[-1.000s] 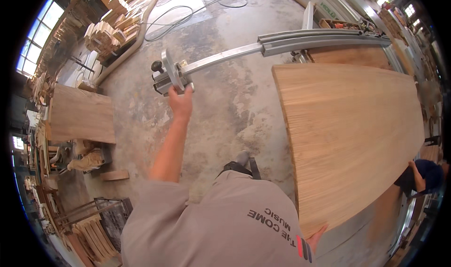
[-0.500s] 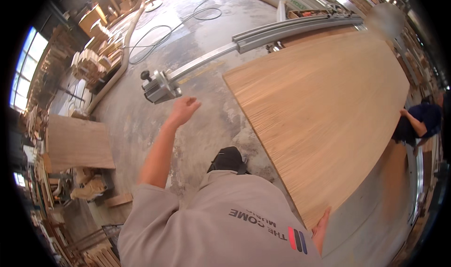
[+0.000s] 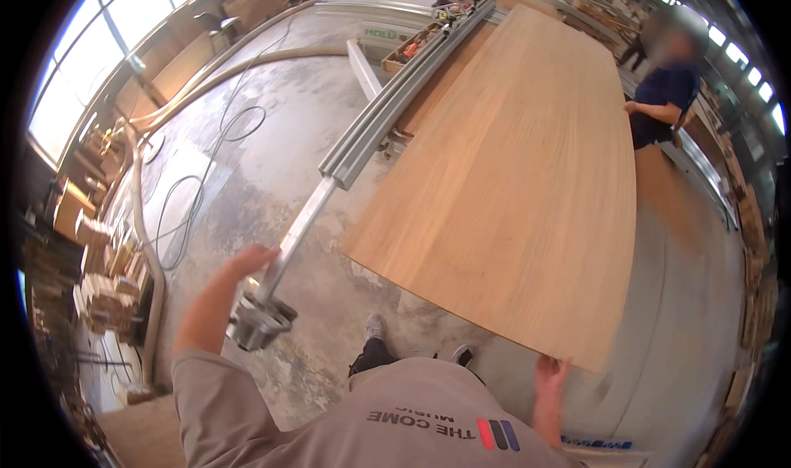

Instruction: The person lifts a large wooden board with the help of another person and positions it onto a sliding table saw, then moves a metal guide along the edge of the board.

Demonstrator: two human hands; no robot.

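Note:
A large wooden panel (image 3: 511, 196) with light grain spans the middle, its near edge facing me. My right hand (image 3: 550, 373) grips that edge close to its right corner, fingertips showing at the rim and the rest partly under it. My left hand (image 3: 252, 259) reaches out with its fingers extended at the bare metal bar (image 3: 298, 223); whether it presses on the bar I cannot tell. A metal stop block (image 3: 262, 320) is fixed to the bar's near end, just below this hand. Farther along, the bar runs into a grooved aluminium rail (image 3: 395, 97).
At the panel's right side stands another person (image 3: 666, 89), a hand at its edge. A tool tray (image 3: 412, 49) lies beside the rail. Loose cable (image 3: 198, 192) and a thick hose (image 3: 142, 221) cross the concrete floor. Stacked wood pieces (image 3: 111, 291) are at left.
My view has turned, and the panel's near edge now lies in front of me. My left hand has come to the metal bar; my right hand still holds the panel.

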